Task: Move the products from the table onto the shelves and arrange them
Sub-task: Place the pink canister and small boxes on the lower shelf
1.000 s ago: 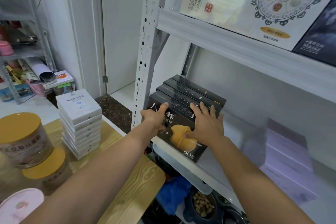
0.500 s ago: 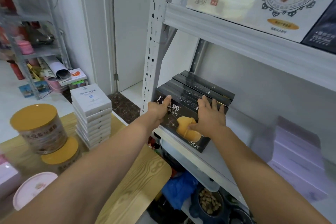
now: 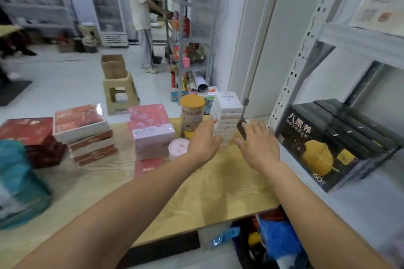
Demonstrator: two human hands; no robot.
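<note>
Since both of your hands are open, fingers spread and nothing in them, the stack of white boxes looks like your next load. Your left hand is just left of that stack, its fingertips close to the stack's side; whether they touch it I cannot tell. Your right hand hovers just right of the stack. The orange-lidded can stands just left of the stack, the wooden table carries it, and the black boxes sit to its right on the shelf.

Expect thin, stiff cartons, each probably light, with smooth faces that slide on one another. Squeezed at mid-height, such a loose pile would likely shear. Press flat palms on two opposite sides, low down, with fingers hooked under the bottom box. Or lift only the upper half.
</note>
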